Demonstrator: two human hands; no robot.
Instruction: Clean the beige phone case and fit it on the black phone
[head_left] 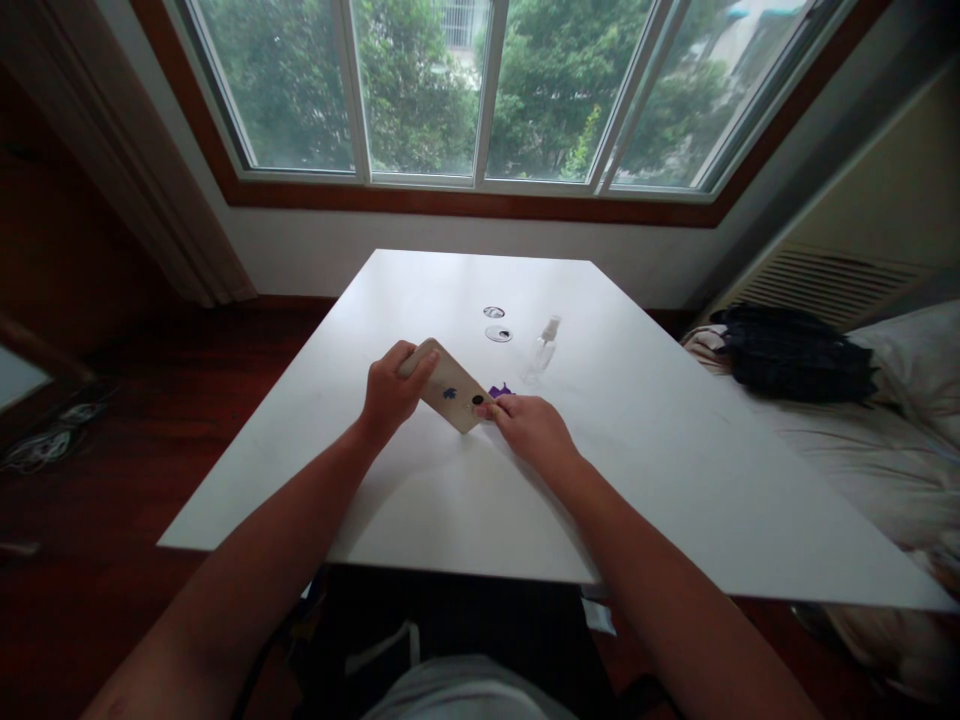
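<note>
Leafy trees (420, 90) fill the window (480, 95) at twelve o'clock, beyond a white surface (645, 480) standing on dark red flooring (112, 470). From where I stand, by the wearer's clock, a curtain (127, 150) hangs at ten and a bed (810, 450) lies at three, with a dark bundle (795, 355) on it.

Over the middle of the surface, the person has a gold phone (442, 385) between both hands, its logo side turned back toward the wearer. Its long axis slants from about ten o'clock down to four, the end with the dark round lens pointing to four. The left hand (391, 385) grasps the ten o'clock end, thumb across the back; the right hand (534, 428) pinches the four o'clock end, thumb by the lens. Whether the lowest corner touches the surface, I can't tell.

Measured from the phone, something purple (501, 390) sits at three, partly hidden by the right hand; two flat round pieces (498, 334) lie at one, and a clear spray bottle (546, 348) stands at two.
</note>
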